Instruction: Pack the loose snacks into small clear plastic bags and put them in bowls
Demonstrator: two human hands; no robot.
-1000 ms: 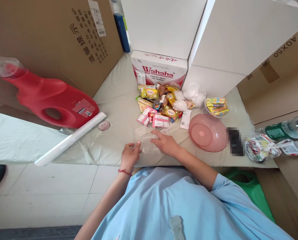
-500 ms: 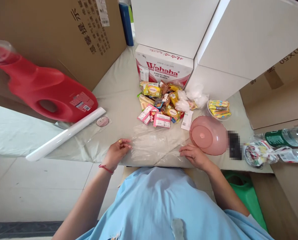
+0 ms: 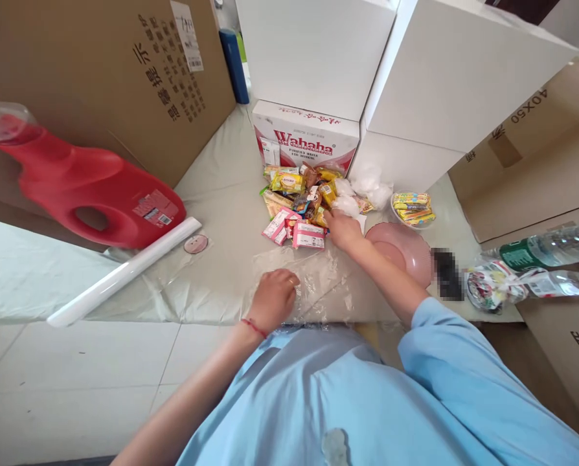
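Observation:
My left hand (image 3: 274, 296), a red string at its wrist, is closed with curled fingers on the left side of a clear plastic bag (image 3: 321, 275) spread near the table's front edge. My right hand (image 3: 344, 231) reaches into a heap of wrapped snacks, its fingers closing on a yellow snack packet (image 3: 320, 217); its fingertips are partly hidden. Two pink-and-white packets (image 3: 309, 234) lie just left of that hand. White plastic bundles (image 3: 346, 206) sit behind it. Under the right forearm, a pink translucent bowl (image 3: 406, 243) is partly covered.
A white box (image 3: 306, 139) stands behind the heap. To the right are a small bowl of yellow packets (image 3: 413, 208) and plastic bottles (image 3: 552, 249). On the left lie a red jug (image 3: 105, 188), a white roll (image 3: 124, 272) and a round disc (image 3: 195, 243).
My right hand has left the bag's right side and moved forward to the snack heap. My left hand has shifted right, and the bag is more bunched. The view has shifted slightly.

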